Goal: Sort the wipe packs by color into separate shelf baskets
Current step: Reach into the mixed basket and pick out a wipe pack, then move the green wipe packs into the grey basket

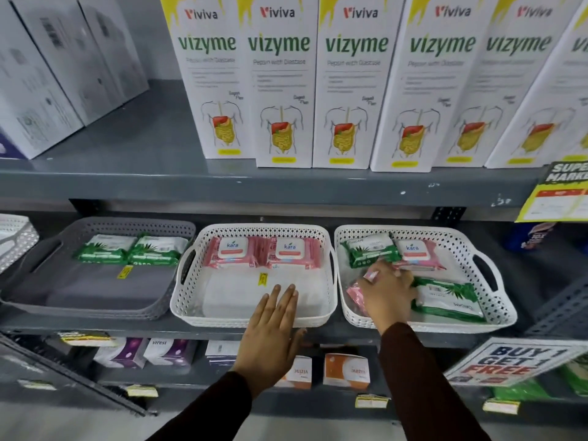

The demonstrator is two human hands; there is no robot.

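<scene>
Three baskets stand side by side on the middle shelf. The grey basket point(38, 265) at left holds two green wipe packs point(130, 249). The middle white basket point(191, 300) holds two pink packs point(264, 253) at its back. The right white basket point(496, 281) holds a mix: a green pack point(369, 249), a pink pack point(416, 253), another green pack point(445, 297) and a pink pack point(356, 297) partly hidden under my right hand point(385, 291). That hand reaches into the right basket, fingers curled over the pink pack. My left hand point(270, 332) lies flat on the middle basket's front rim, holding nothing.
Tall white vizyme boxes point(280, 90) fill the shelf above, close over the baskets. Another white basket point(12, 240) shows at the far left. Small boxes point(346, 370) sit on the shelf below, and a promo sign point(509, 361) hangs at the lower right.
</scene>
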